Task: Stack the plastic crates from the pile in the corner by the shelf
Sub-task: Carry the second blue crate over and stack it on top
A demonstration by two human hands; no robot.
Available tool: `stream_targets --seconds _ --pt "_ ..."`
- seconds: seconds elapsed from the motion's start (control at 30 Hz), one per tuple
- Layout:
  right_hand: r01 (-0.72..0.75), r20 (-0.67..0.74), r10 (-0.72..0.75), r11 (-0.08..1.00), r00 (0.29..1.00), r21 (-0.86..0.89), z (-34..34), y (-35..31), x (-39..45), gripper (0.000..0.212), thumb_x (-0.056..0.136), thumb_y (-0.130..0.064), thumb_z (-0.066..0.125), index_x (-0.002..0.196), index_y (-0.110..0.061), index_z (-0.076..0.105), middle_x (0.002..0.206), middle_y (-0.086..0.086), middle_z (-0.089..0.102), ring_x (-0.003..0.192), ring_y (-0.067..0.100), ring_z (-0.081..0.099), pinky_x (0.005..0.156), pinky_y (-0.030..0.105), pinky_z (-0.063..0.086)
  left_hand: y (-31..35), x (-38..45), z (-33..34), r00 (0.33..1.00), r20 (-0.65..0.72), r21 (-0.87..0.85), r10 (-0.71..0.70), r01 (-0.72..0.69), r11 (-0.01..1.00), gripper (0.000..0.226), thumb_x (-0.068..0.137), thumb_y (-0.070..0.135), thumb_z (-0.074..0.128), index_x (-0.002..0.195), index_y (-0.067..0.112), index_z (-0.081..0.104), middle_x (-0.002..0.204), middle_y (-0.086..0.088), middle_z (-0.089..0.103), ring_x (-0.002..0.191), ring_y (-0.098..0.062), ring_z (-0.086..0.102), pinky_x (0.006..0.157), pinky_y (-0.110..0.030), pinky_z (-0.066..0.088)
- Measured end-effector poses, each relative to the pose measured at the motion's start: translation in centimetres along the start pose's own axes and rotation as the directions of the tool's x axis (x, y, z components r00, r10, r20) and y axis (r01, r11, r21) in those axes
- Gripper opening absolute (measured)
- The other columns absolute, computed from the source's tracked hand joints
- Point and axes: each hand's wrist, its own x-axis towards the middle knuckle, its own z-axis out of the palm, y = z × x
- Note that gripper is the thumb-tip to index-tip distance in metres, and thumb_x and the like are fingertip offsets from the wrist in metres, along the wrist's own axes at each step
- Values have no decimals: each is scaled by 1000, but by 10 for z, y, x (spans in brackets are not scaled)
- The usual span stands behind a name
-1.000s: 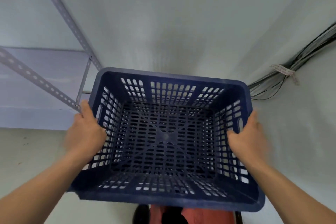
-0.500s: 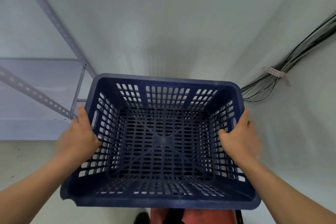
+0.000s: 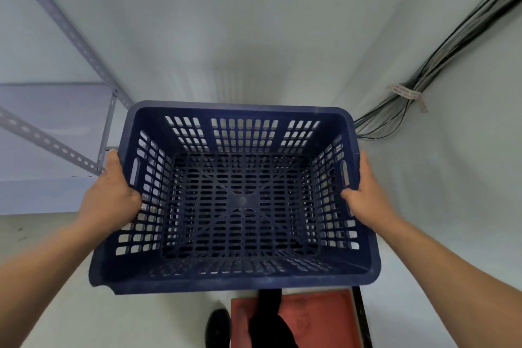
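Crate (image 3: 240, 200), blue, perforated: sinking lower than a moment ago, gripped between left hand (image 3: 111, 200) and right hand (image 3: 367, 200); being lowered toward its stacking spot, apparently.

Both hands, left hand (image 3: 111, 200) and right hand (image 3: 367, 200), hold the blue crate (image 3: 240, 200) (empty).

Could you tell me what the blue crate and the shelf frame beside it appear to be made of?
The blue crate looks like moulded plastic, matt dark blue, judging by its slotted lattice walls and rounded rim. The shelf frame appears to be painted metal, pale grey: slotted angle bars with regular punched holes.
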Motion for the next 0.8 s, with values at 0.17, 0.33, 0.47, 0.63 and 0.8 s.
stream_targets --seconds 0.17,0.33,0.47,0.63,0.8 --pt "-8 -120 -13 984 993 -179 19 29 -53 77 101 -15 51 164 -27 7 146 15 52 116 37 62 87 48 54 -15 -21 4 1000 6 -59 25 -25 998 75 84 6 58 142 24 14 122 -21 54 94 -43 57 79 -55 48" --pt "-18 -165 -31 957 986 -290 29 36 -67 74 105 -18 45 165 -20 3 143 22 52 91 36 58 71 41 42 -45 -64 20 997 -29 -6 70 -70 998 75 88 12 49 148 23 6 121 -26 48 89 -48 55 76 -59 50" --pt "-34 -184 -33 936 982 -351 31 32 -60 76 104 -18 47 166 -18 1 122 24 60 84 34 53 70 41 40 -46 -57 23 996 -61 70 70 -66 995 77 87 11 47 149 20 3 123 -28 49 97 -51 54 78 -57 46" --pt "-26 -211 -60 923 976 -384 33 35 -59 75 102 -18 49 163 -22 6 118 23 63 84 36 57 70 43 46 -47 -60 25 994 -76 59 76 -71 996 80 86 11 50 148 28 2 124 -26 50 97 -48 56 79 -58 50" --pt "-42 -189 -43 904 981 -426 31 29 -69 81 94 -24 58 159 -22 9 147 23 42 120 47 52 94 55 46 -50 -59 19 997 21 87 70 -71 994 84 87 14 55 149 28 1 142 -23 35 112 -47 52 90 -57 46"
